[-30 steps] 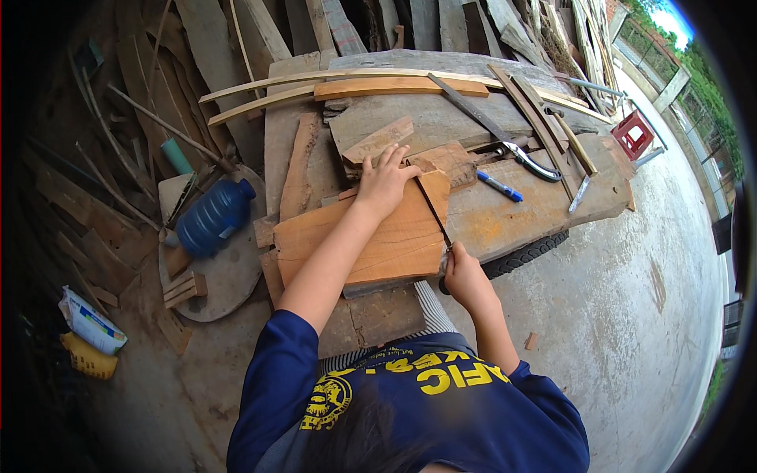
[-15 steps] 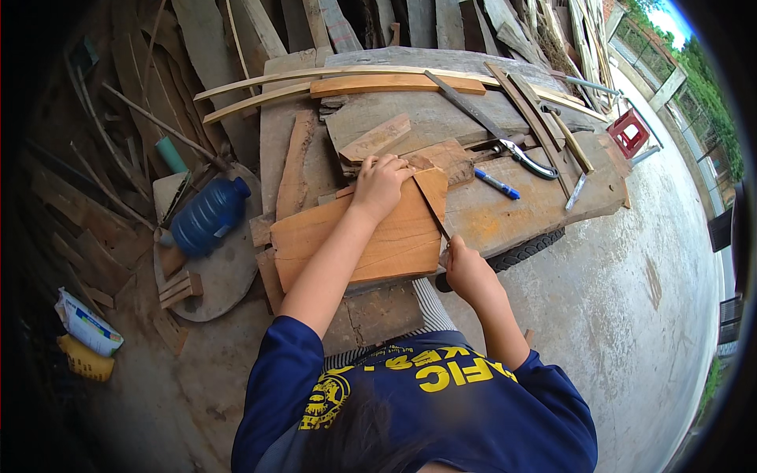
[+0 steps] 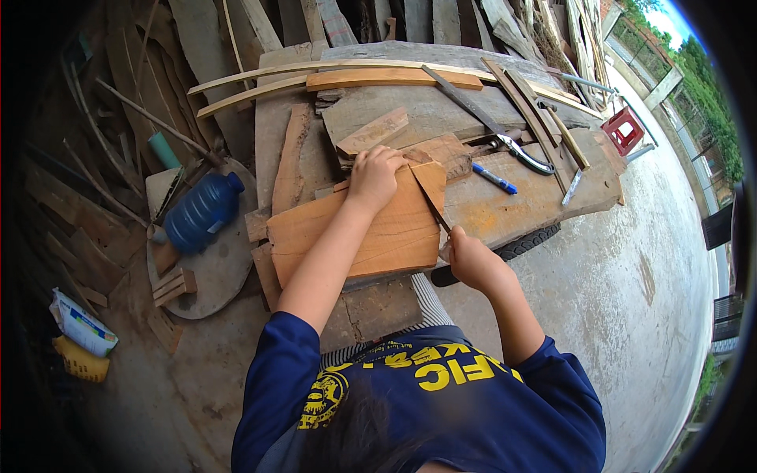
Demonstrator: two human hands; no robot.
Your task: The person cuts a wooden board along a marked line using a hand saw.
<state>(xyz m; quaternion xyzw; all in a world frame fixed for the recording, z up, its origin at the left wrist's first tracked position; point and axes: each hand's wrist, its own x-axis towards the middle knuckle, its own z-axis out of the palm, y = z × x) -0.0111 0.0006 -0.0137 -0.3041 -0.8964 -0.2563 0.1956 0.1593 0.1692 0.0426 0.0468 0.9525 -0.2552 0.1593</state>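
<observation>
A thick, reddish-brown wooden board [image 3: 378, 248] lies across the near edge of the plank work surface. My left hand [image 3: 375, 180] presses on its far edge, with the fingers bent over that edge. At the board's right end, my right hand [image 3: 475, 260] is closed round the near end of a narrow dark file-like tool [image 3: 426, 194]. The tool lies slanted across the board, its far tip close to my left fingertips. Its gripped end is hidden in my fist. Beyond the board are a smaller wood block [image 3: 374, 132] and a rough piece of wood [image 3: 445, 155].
Right of the board lie a blue marker [image 3: 494, 178] and a saw [image 3: 465, 101] with a curved handle. Long wood strips [image 3: 394, 81] cross the far side. A blue water jug [image 3: 206, 213] rests at the left; a dark tyre [image 3: 536, 242] shows under the right edge.
My right hand has shifted slightly to the right with the tool. My left hand keeps its place on the board. The whole view has moved a little.
</observation>
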